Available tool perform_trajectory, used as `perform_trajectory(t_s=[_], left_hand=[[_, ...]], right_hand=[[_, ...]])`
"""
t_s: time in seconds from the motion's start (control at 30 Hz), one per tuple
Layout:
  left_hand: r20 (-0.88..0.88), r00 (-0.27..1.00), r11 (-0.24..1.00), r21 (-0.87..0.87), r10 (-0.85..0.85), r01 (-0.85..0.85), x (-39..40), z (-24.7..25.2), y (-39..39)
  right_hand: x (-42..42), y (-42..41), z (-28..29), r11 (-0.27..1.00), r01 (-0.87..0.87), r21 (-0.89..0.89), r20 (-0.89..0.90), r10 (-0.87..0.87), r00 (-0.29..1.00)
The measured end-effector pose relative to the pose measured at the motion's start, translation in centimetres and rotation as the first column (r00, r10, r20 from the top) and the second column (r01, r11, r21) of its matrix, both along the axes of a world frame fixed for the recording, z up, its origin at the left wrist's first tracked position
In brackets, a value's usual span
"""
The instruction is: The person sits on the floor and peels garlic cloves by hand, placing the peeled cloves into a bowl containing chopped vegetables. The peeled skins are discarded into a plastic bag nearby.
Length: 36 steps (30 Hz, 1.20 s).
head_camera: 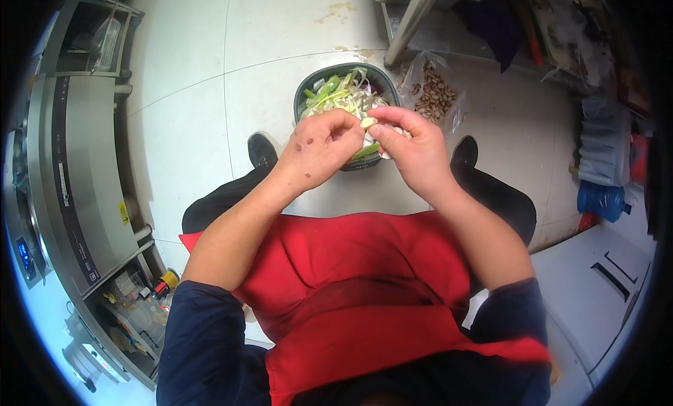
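Both hands meet over a dark grey plastic bin point(391, 83) on the floor between my feet. A pale, yellowish garlic clove point(368, 123) sits between my fingertips. My left hand point(323, 148) pinches it from one side with thumb and forefinger. From the other side, my right hand point(415, 148) grips it with thumb and fingertips. Green scallion trimmings point(336, 90) and papery white skins fill the bin. More whitish pieces point(402, 131) show beneath my right fingers; whether that hand holds them I cannot tell.
Beyond the bin's right side, a clear plastic bag point(456, 112) holds many brownish unpeeled cloves point(434, 90). Close behind it stands a metal table leg point(407, 30). A stainless-steel cabinet point(97, 180) runs along the left. A white appliance point(589, 285) is at the lower right.
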State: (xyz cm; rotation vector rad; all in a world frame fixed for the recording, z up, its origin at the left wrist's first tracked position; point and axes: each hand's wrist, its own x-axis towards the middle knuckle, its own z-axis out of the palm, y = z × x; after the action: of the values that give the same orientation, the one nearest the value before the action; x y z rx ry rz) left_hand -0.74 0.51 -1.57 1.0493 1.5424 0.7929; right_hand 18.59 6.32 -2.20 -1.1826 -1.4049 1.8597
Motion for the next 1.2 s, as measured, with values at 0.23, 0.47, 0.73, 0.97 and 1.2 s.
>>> perform_trajectory(t_s=[0.23,0.47,0.73,0.97,1.2], left_hand=[[0.247,0.966,0.982,-0.186,0.081,-0.034,-0.3,0.4,0.3],[0.376,0.918,0.972,-0.231,0.127,-0.04,-0.6,1.1,0.4],[0.291,0.95,0.979,-0.197,0.114,-0.057,-0.4,0.9,0.4],[0.034,0.994,0.994,-0.011,0.108,-0.108,0.1,1.1,0.2],[-0.367,0.92,0.929,0.369,0.14,0.006,1.0,0.3,-0.3]], right_hand=[[0.1,-0.5,0.2,0.996,-0.028,0.088,0.02,0.027,0.999],[0.3,0.0,0.2,0.999,0.028,-0.04,-0.043,-0.029,0.999],[0.2,-0.4,0.3,1.0,0.025,-0.006,-0.045,-0.025,0.999],[0.2,-0.1,-0.1,0.968,0.017,-0.251,-0.105,-0.045,0.993],[-0.1,-0.3,-0.4,0.92,-0.001,-0.391,-0.181,-0.076,0.981]])
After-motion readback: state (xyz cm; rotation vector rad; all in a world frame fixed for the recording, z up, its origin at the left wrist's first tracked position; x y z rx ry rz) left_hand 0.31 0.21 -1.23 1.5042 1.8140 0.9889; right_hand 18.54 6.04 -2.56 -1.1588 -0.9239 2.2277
